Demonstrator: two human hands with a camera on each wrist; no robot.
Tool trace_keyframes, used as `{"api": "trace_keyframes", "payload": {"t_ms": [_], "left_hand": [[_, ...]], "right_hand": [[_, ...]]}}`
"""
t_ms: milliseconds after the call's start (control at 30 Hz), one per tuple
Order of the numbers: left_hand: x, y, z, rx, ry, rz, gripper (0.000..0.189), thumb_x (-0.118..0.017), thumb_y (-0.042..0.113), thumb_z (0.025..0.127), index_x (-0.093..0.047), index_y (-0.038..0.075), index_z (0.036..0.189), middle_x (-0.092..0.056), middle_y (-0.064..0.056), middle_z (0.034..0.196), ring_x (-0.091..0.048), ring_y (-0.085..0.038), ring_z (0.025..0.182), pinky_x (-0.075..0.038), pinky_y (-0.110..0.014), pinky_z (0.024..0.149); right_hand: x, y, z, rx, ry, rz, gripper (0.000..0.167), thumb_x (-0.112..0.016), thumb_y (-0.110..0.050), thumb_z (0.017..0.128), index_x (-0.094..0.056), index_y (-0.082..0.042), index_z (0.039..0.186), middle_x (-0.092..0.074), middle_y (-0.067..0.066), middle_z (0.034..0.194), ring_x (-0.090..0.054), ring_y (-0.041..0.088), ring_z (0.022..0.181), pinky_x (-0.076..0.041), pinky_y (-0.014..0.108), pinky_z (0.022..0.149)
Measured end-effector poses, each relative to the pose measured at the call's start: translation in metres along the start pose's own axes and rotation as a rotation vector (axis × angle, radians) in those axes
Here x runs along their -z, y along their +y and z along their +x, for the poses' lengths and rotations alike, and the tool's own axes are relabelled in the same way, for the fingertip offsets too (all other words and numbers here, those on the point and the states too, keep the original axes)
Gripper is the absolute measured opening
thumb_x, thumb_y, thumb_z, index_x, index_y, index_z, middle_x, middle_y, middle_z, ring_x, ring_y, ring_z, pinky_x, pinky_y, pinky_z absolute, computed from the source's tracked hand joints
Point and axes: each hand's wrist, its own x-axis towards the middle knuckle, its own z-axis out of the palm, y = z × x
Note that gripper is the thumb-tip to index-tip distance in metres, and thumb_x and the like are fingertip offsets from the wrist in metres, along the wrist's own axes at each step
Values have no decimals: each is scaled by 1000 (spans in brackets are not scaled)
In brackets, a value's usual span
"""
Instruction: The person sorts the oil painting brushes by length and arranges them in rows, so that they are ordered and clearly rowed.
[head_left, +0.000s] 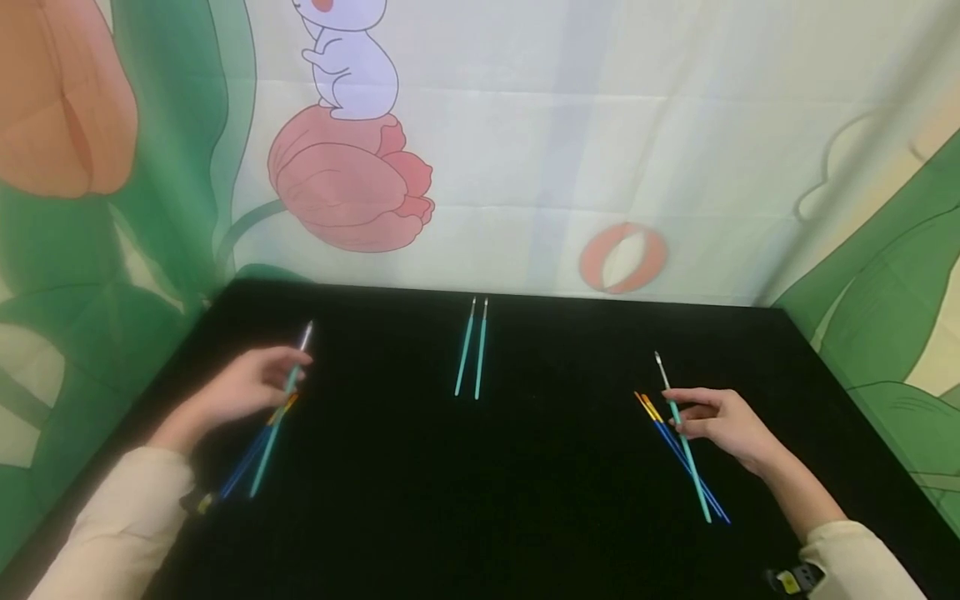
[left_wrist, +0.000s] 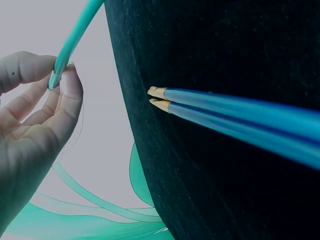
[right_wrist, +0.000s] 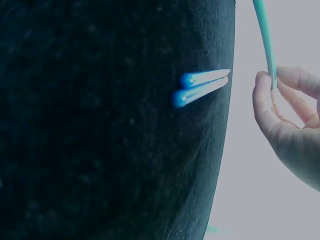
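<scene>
My left hand point(head_left: 243, 383) pinches a teal paintbrush point(head_left: 268, 452) near its metal ferrule, bristles pointing away from me. In the left wrist view, thumb and fingertips meet on the teal handle point(left_wrist: 74, 40). Beneath that hand, a pair of blue paintbrushes point(left_wrist: 240, 107) lies close together on the black table. On the other side, my right hand point(head_left: 731, 427) holds another teal paintbrush point(head_left: 693, 468) between thumb and fingers, tilted over a second pair of blue paintbrushes point(head_left: 667, 437). Two more teal paintbrushes point(head_left: 481, 354) lie at the table's far middle, handles toward me.
The black table point(head_left: 480, 500) ends at a pale printed cloth point(head_left: 510, 167) behind it. Printed cloth with green leaves point(head_left: 900, 333) also hangs along both sides. Dark devices point(head_left: 798, 579) sit at the wrists, by the cream sleeves.
</scene>
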Motion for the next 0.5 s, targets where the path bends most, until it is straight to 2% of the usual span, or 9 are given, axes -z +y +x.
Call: {"api": "trace_keyframes", "payload": {"t_ms": [367,500], "left_hand": [[-5,6,4,-36,21,-8,52,-58,-8,75,-46,-2,125,-56,-22,108,-55,-39,99,-52,-40,77],[-8,7,6,-41,14,-59,52,-59,-8,76,-46,-2,125,-55,-21,107,-56,-39,97,-53,-35,76]], "right_hand": [[-4,-3,4,8,3,54,48,-56,-2,85,-40,13,127,-53,32,107,-62,28,87,-53,32,74],[-6,-3,4,8,9,67,48,-57,-3,85,-40,14,127,-53,32,106,-62,27,87,-53,31,74]]}}
